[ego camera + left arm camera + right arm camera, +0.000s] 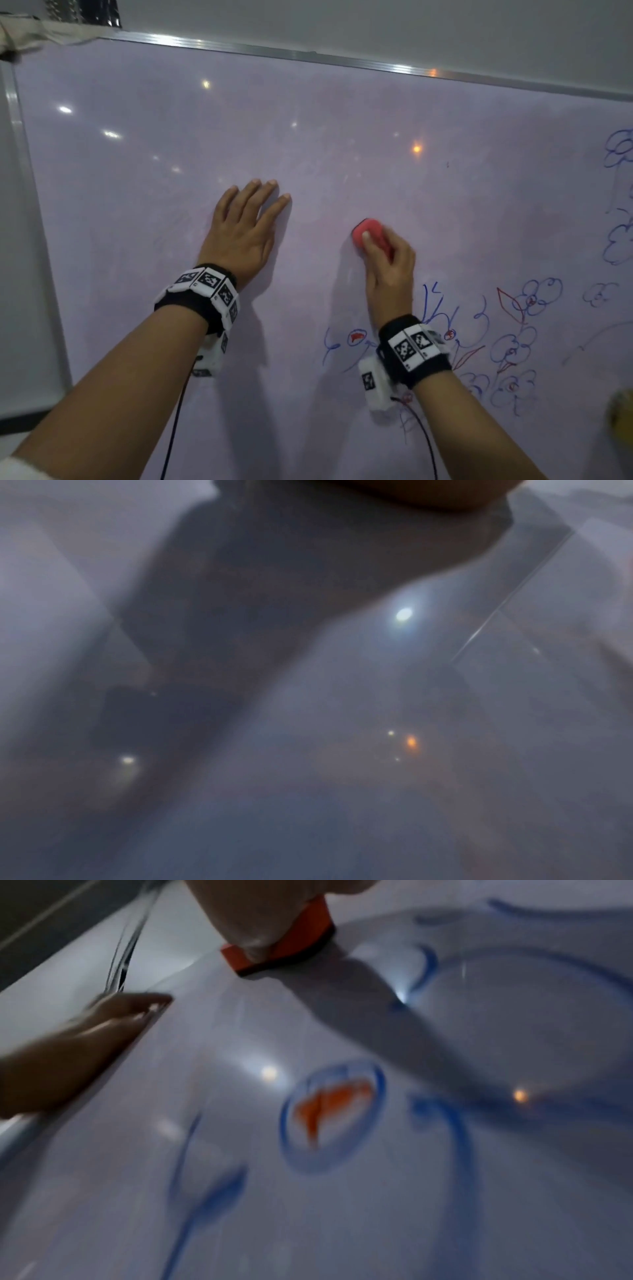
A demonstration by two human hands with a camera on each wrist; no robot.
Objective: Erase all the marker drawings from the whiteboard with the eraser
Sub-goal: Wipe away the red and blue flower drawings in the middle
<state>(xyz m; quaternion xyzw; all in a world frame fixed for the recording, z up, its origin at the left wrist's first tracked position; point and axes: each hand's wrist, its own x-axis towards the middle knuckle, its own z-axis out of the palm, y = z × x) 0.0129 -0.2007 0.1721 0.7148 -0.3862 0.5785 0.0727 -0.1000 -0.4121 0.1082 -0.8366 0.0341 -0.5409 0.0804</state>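
Observation:
A large whiteboard (137, 154) fills the head view. My right hand (383, 260) grips a red eraser (368, 231) and presses it against the board near the middle. The right wrist view shows the eraser (301, 934), its dark felt face on the board. My left hand (245, 222) lies flat on the board with straight fingers, left of the eraser. Blue and red marker drawings (513, 342) of flowers and leaves cover the lower right, with more flowers (620, 198) at the right edge. A blue circle with red fill (332, 1112) shows close up.
The board's metal frame (308, 56) runs along the top and down the left side. The upper and left board surface shows only faint smears and light reflections. A blurred yellow object (621, 418) sits at the lower right edge. The left wrist view is blurred.

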